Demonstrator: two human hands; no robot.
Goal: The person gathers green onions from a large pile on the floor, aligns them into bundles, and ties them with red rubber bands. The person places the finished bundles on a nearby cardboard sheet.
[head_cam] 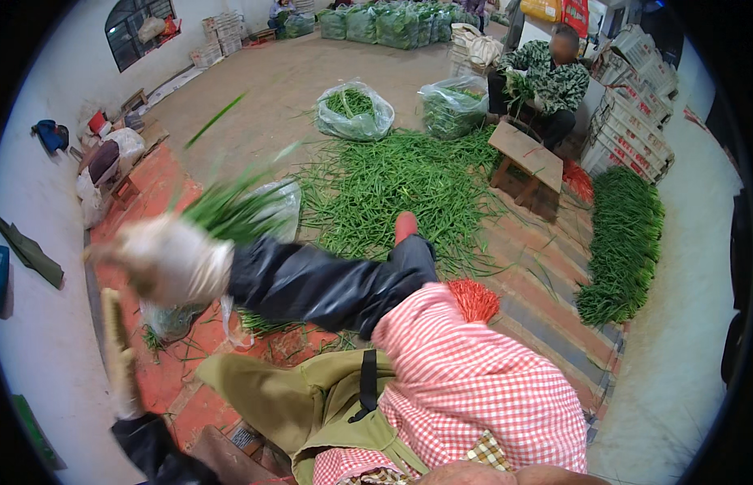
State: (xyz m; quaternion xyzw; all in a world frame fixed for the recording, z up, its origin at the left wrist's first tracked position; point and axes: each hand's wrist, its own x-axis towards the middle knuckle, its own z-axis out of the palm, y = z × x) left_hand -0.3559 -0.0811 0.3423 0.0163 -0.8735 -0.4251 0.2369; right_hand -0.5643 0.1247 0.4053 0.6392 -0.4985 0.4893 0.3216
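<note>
My right hand [170,257], in a pale glove and blurred, reaches across to the left. It grips a bunch of long green vegetable leaves [231,206], also blurred. Below it, my left hand [120,354] is gloved, with straight fingers pointing up and nothing seen in it. A loose green leaf [216,121] appears in the air above the floor. A broad heap of cut green stalks [395,188] lies on the floor before me, beside a clear plastic bag [285,209] that the bunch partly hides. Bright red plastic strands [473,300] lie by my checked sleeve.
Two clear bags of greens [355,124] [452,112] stand beyond the heap. A person [543,85] sits behind a low wooden stool [528,154], holding greens. Stacked white crates [628,130] and a long row of bundled greens [622,242] line the right wall. Another bag [170,318] lies near my hands.
</note>
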